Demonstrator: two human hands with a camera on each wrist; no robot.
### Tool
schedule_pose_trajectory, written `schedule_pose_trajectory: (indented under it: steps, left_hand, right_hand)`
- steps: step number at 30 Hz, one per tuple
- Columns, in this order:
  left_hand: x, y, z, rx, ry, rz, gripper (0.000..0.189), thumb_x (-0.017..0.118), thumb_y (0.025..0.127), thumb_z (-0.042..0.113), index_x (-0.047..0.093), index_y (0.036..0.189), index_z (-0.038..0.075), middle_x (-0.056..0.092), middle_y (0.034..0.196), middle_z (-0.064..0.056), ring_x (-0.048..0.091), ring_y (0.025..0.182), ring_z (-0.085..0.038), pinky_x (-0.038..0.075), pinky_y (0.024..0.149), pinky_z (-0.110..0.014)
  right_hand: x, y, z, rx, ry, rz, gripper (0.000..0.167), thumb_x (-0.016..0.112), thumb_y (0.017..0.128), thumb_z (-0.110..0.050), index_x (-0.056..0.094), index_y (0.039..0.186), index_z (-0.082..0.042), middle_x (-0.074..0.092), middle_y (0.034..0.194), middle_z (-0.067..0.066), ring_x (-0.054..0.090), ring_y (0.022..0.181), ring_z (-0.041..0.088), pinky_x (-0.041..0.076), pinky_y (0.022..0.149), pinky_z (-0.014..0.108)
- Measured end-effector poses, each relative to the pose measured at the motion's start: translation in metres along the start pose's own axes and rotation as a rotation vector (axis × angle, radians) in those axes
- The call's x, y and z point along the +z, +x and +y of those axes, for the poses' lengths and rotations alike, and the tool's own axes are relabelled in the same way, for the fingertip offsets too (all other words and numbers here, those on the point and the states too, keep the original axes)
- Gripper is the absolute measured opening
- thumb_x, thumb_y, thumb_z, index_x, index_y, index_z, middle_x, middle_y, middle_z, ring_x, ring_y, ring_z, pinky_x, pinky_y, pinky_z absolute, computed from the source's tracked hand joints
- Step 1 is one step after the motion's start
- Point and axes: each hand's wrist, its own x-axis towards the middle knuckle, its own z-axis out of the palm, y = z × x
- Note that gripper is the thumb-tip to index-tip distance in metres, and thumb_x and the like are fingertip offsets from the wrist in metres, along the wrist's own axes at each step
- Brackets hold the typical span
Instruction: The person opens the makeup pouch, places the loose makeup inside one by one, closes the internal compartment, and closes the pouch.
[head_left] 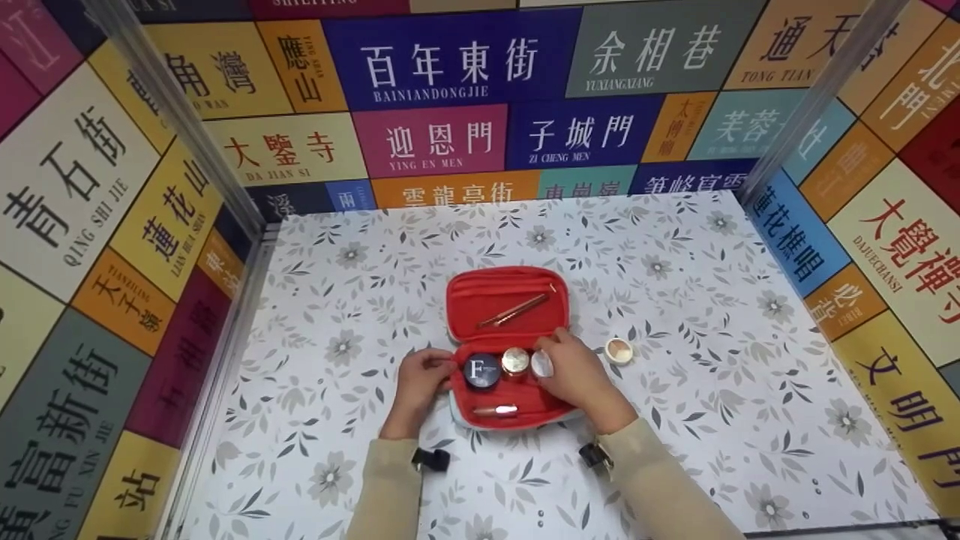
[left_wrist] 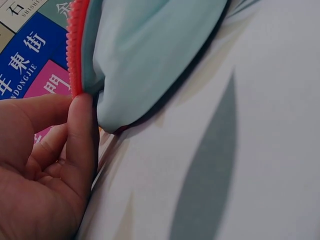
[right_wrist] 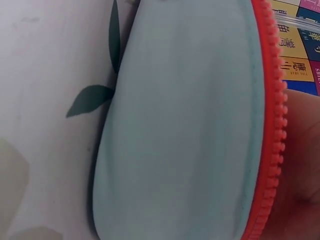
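Note:
A cosmetic bag (head_left: 466, 294) lies unzipped, its red-lined lid folded back. With thumb and fingers my left hand (head_left: 424, 384) pinches the bag's left rim; in the left wrist view that zipper edge (left_wrist: 76, 45) is between the fingertips. My right hand (head_left: 576, 375) reaches into the right side and grips a small pale round container (head_left: 541, 364), partly hidden by the fingers. Beside it sit a gold-lidded jar (head_left: 515, 362) and a dark blue round case (head_left: 481, 371) marked F. The right wrist view shows mostly the pale blue outer wall (right_wrist: 180, 120), which hides the fingertips.
A slim metallic tube (head_left: 495, 411) lies at the bag's front. Thin rose-gold sticks (head_left: 517, 309) rest in the lid. To the right, a small round palette (head_left: 619, 351) sits on the floral tabletop (head_left: 720, 375). Printed panels (head_left: 450, 67) stand around the table.

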Motion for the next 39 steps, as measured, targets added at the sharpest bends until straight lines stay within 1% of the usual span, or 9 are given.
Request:
schedule_pose_trajectory:
  steps: [8,11,15,21,26,30,32,36,39]
  left_hand:
    - [-0.002,0.000,-0.001,0.021,0.020,0.015,0.017,0.076,0.090,-0.001,0.075,0.105,-0.008,0.072,0.081,-0.007,0.067,0.061,-0.010,0.059,0.057,-0.024]
    - [-0.002,0.000,-0.002,0.015,0.027,0.017,0.016,0.076,0.090,-0.001,0.075,0.105,-0.008,0.072,0.081,-0.007,0.067,0.061,-0.010,0.059,0.058,-0.024]
    - [-0.003,0.000,-0.003,0.002,0.006,0.015,0.019,0.076,0.090,-0.001,0.074,0.107,-0.010,0.073,0.082,-0.007,0.068,0.061,-0.010,0.059,0.058,-0.023]
    - [-0.003,0.001,-0.002,-0.012,0.003,0.010,0.023,0.076,0.092,0.000,0.073,0.112,-0.011,0.073,0.084,-0.008,0.069,0.062,-0.010,0.059,0.058,-0.023]
    - [-0.003,0.001,-0.001,-0.017,0.016,0.009,0.024,0.075,0.092,0.000,0.072,0.112,-0.012,0.073,0.085,-0.009,0.068,0.063,-0.010,0.060,0.058,-0.025]
    - [-0.001,0.001,-0.001,-0.016,0.034,0.023,0.022,0.076,0.091,0.000,0.074,0.110,-0.010,0.072,0.083,-0.007,0.067,0.061,-0.009,0.058,0.058,-0.023]
    - [0.000,0.001,-0.001,-0.016,0.036,0.027,0.021,0.076,0.090,-0.001,0.075,0.109,-0.009,0.071,0.083,-0.007,0.067,0.061,-0.009,0.058,0.057,-0.023]
    - [0.001,0.001,-0.001,-0.012,0.022,0.018,0.020,0.076,0.090,-0.001,0.074,0.108,-0.009,0.071,0.083,-0.008,0.067,0.061,-0.010,0.058,0.057,-0.023]
    - [0.002,0.001,0.000,-0.013,0.011,0.016,0.019,0.076,0.090,-0.001,0.075,0.108,-0.009,0.071,0.083,-0.008,0.067,0.061,-0.010,0.058,0.057,-0.023]
  right_hand:
    - [-0.008,-0.003,0.002,0.015,0.098,-0.003,0.041,0.089,0.074,-0.012,0.073,0.112,-0.011,0.064,0.115,0.011,0.068,0.101,0.033,0.058,0.092,0.050]
    - [-0.012,-0.004,0.004,0.018,0.146,0.007,0.041,0.089,0.076,-0.012,0.074,0.114,-0.010,0.064,0.116,0.011,0.068,0.102,0.031,0.058,0.093,0.049]
    - [-0.019,-0.005,0.008,0.016,0.192,0.050,0.041,0.090,0.077,-0.011,0.074,0.115,-0.006,0.065,0.114,0.012,0.067,0.098,0.030,0.058,0.092,0.049]
    - [-0.026,-0.004,0.016,0.038,0.195,0.113,0.038,0.090,0.078,-0.012,0.076,0.113,-0.006,0.065,0.106,0.014,0.064,0.089,0.030,0.057,0.084,0.048]
    - [-0.030,-0.005,0.025,0.051,0.211,0.157,0.032,0.087,0.081,-0.011,0.076,0.111,-0.006,0.065,0.102,0.019,0.064,0.089,0.033,0.054,0.078,0.045]
    - [-0.034,-0.005,0.034,0.059,0.251,0.180,0.031,0.086,0.085,-0.016,0.076,0.113,-0.005,0.065,0.102,0.022,0.066,0.093,0.041,0.055,0.080,0.048]
    - [-0.038,-0.006,0.039,0.081,0.263,0.186,0.034,0.086,0.086,-0.018,0.076,0.115,-0.004,0.066,0.105,0.021,0.067,0.094,0.042,0.056,0.082,0.050]
    - [-0.046,-0.006,0.054,0.135,0.248,0.199,0.037,0.084,0.085,-0.015,0.075,0.119,-0.004,0.067,0.112,0.021,0.068,0.098,0.041,0.057,0.086,0.054]
    - [-0.052,-0.007,0.064,0.163,0.210,0.198,0.038,0.083,0.084,-0.013,0.073,0.120,-0.003,0.066,0.114,0.022,0.067,0.099,0.041,0.056,0.088,0.057]
